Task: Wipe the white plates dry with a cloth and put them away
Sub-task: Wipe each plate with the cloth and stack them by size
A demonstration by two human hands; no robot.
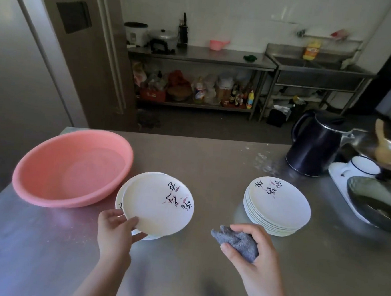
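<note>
A white plate with black calligraphy (160,205) was being lifted at its near-left rim by the left hand (114,229), the thumb laid on the upper face and the fingers curled beneath, so that the plate was tilted above the short pile of plates (119,200) under it. A crumpled grey cloth (237,241) was clenched in the right hand (250,248), fingers and thumb wrapped closely round it. The 2 hands were held apart, near the front edge of the steel counter (212,163), and the cloth was not yet touching the plate.

The step in hand was judged to be the taking up of 1 more plate for wiping. The next move would call for the cloth to be brought leftward onto the plate's face while the rim was kept firmly pinched, since a wet plate held by 1 edge could easily slip.

To the right, just beyond the cloth, a taller stack of plates (278,209) was seen, probably those already dried. To the left of the lifted plate a pink plastic basin (70,169) was standing, its rim near the short pile. At the far right a black electric kettle (315,142) was placed, with metal bowls (375,204) crowded beside it.
</note>
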